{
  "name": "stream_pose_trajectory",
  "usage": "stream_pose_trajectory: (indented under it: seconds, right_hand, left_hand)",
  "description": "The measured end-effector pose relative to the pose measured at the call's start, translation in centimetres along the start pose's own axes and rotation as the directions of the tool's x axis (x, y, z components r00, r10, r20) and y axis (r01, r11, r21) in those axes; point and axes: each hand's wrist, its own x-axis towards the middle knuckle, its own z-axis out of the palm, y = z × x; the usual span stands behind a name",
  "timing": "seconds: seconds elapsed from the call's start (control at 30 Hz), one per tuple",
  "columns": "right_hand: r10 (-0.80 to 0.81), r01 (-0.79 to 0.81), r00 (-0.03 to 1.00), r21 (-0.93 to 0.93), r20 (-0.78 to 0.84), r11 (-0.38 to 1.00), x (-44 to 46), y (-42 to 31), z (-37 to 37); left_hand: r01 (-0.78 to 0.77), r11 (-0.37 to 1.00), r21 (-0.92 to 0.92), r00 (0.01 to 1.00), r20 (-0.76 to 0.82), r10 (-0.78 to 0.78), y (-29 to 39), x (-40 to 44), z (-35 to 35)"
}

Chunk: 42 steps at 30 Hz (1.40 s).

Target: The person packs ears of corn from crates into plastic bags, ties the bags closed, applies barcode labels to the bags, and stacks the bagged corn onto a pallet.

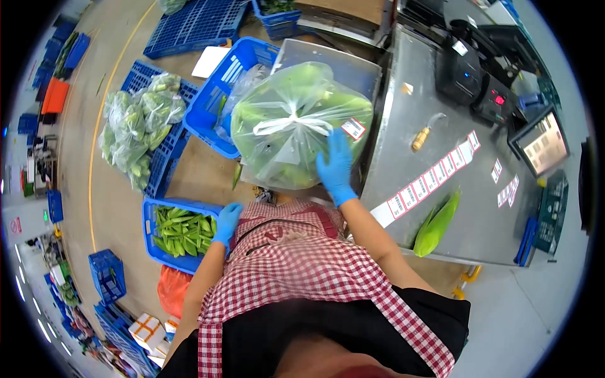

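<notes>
- One big, round, see-through plastic bag point(277, 151) full of green things is sitting on a grey metal stand point(296, 53), beside the long grey metal bench point(403, 126).
- A white tie point(293, 123) is holding the bag shut, and a small white and red label point(354, 128) is lying on it, so the closing is looking done.
- The right hand point(337, 167), in a blue glove, is touching the bag near that label. Its grip is resting open and is not closing on anything.
- The left hand point(228, 222), in a blue glove, is hanging between the checked apron point(277, 236) and the blue crate of flat green pods point(183, 232). I am not able to tell how open its grip is or if it is holding anything.
- A long strip of labels point(423, 186) is lying unused on the bench, near a loose green leafy cob point(436, 227).
- The labels are showing bars and tiny print, too small for reading; no brand is showing clearly.
</notes>
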Motion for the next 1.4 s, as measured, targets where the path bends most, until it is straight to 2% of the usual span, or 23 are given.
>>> stream_pose_trajectory:
  seconds: [0.1,0.17,0.23,0.27,0.3,0.33,0.37,0.43,0.53,0.6,0.63,0.67,0.77,0.93,0.97,1.0,1.03,1.1,1.17,1.2,1.27,1.33,1.4]
  right_hand:
    - [0.325,-0.320,0.945,-0.124,0.020,0.939,2.9,3.9,1.0]
    - [0.382,-0.265,0.908,-0.466,0.174,0.844,3.2,7.0,2.6]
    - [0.325,-0.224,0.939,-0.521,0.111,0.824,4.2,6.9,2.3]
    - [0.334,-0.292,0.931,-0.249,0.149,0.924,5.9,5.3,0.3]
    - [0.305,-0.308,0.950,-0.059,-0.062,0.949,7.2,1.5,-1.7]
    - [0.223,-0.280,0.948,-0.261,-0.225,0.924,6.0,4.4,0.6]
    - [0.241,-0.245,0.967,-0.049,-0.079,0.968,6.3,1.4,0.7]
    - [0.090,-0.129,0.973,0.179,0.212,0.975,6.6,-2.8,2.3]
    - [-0.140,0.291,0.914,-0.374,0.381,0.881,7.5,-6.8,5.9]
    - [0.210,-0.072,0.835,-0.277,0.509,0.958,8.9,-9.7,8.0]
    - [0.325,-0.110,0.817,-0.424,0.476,0.899,8.3,-6.7,10.8]
    - [0.430,-0.343,0.763,-0.262,0.483,0.902,7.2,-10.2,8.7]
    - [0.426,-0.310,0.817,-0.327,0.389,0.893,6.1,-8.2,5.9]
    - [0.622,-0.216,0.407,-0.591,0.669,0.777,10.3,-21.0,-1.6]
    - [0.635,-0.122,0.334,-0.636,0.696,0.762,11.2,-24.0,-1.0]
    - [0.542,0.083,0.327,-0.595,0.774,0.799,11.5,-24.4,-0.2]
    - [0.625,0.275,0.325,-0.704,0.710,0.655,11.4,-21.8,1.1]
    - [0.528,0.152,0.477,-0.658,0.703,0.738,9.9,-15.4,2.7]
    - [0.644,-0.016,0.432,-0.709,0.631,0.705,9.1,-24.2,3.1]
    - [0.660,-0.120,0.405,-0.679,0.633,0.724,9.6,-26.3,4.1]
    - [0.638,-0.051,0.410,-0.682,0.652,0.730,11.3,-30.6,6.7]
    - [0.607,0.014,0.418,-0.672,0.676,0.740,13.7,-33.6,10.5]
    - [0.588,0.029,0.417,-0.657,0.693,0.753,15.8,-35.9,15.4]
  left_hand:
    - [0.321,0.940,0.114,0.937,-0.182,-0.297,-3.3,-5.1,-5.9]
    - [0.034,0.766,0.642,0.998,-0.063,0.009,-14.9,-6.4,-8.8]
    - [0.166,0.812,0.559,0.979,0.002,-0.202,-24.7,-8.2,-9.9]
    - [0.137,0.964,0.228,0.981,0.103,-0.164,-25.0,-10.5,-11.2]
    - [0.354,0.933,-0.068,0.935,0.009,-0.354,-23.9,-11.8,-10.6]
    - [0.443,0.865,-0.237,0.887,-0.027,-0.461,-22.2,-12.9,-10.2]
    - [0.492,0.768,-0.409,0.825,-0.062,-0.562,-18.4,-14.0,-9.8]
    - [0.455,0.867,-0.203,0.880,-0.047,-0.473,-21.2,-13.4,-12.0]
    - [0.451,0.875,-0.175,0.891,0.034,-0.453,-24.1,-10.6,-14.1]
    - [0.568,0.651,-0.503,0.798,0.142,-0.586,-24.0,-7.7,-17.8]
    - [0.531,0.689,-0.493,0.817,0.081,-0.571,-21.8,-7.3,-20.3]
    - [0.475,0.745,-0.468,0.846,0.012,-0.532,-18.1,-9.4,-25.0]
    - [0.241,0.731,-0.638,0.877,-0.179,-0.445,-14.0,-11.9,-33.0]
    - [0.154,0.663,-0.732,0.875,-0.211,-0.436,-19.0,-15.8,-40.1]
    - [0.205,0.680,-0.704,0.819,-0.258,-0.514,-19.6,-16.7,-40.7]
    - [0.256,0.955,-0.154,0.893,-0.341,-0.294,-23.8,-16.9,-40.1]
    - [0.198,0.868,0.455,0.956,-0.284,-0.069,-28.1,-17.6,-39.4]
    - [0.354,0.906,0.231,0.900,-0.348,-0.263,-34.8,-21.2,-36.2]
    - [0.427,0.885,0.185,0.825,-0.481,-0.297,-39.3,-25.1,-33.1]
    - [0.538,0.811,-0.229,0.743,-0.327,-0.585,-39.0,-26.4,-33.1]
    - [0.606,0.164,-0.778,0.547,0.259,-0.796,-38.4,-27.8,-33.4]
    - [0.463,-0.292,-0.837,0.594,0.538,-0.599,-38.4,-28.0,-35.3]
    - [0.460,-0.234,-0.857,0.596,0.493,-0.633,-38.9,-27.7,-41.0]
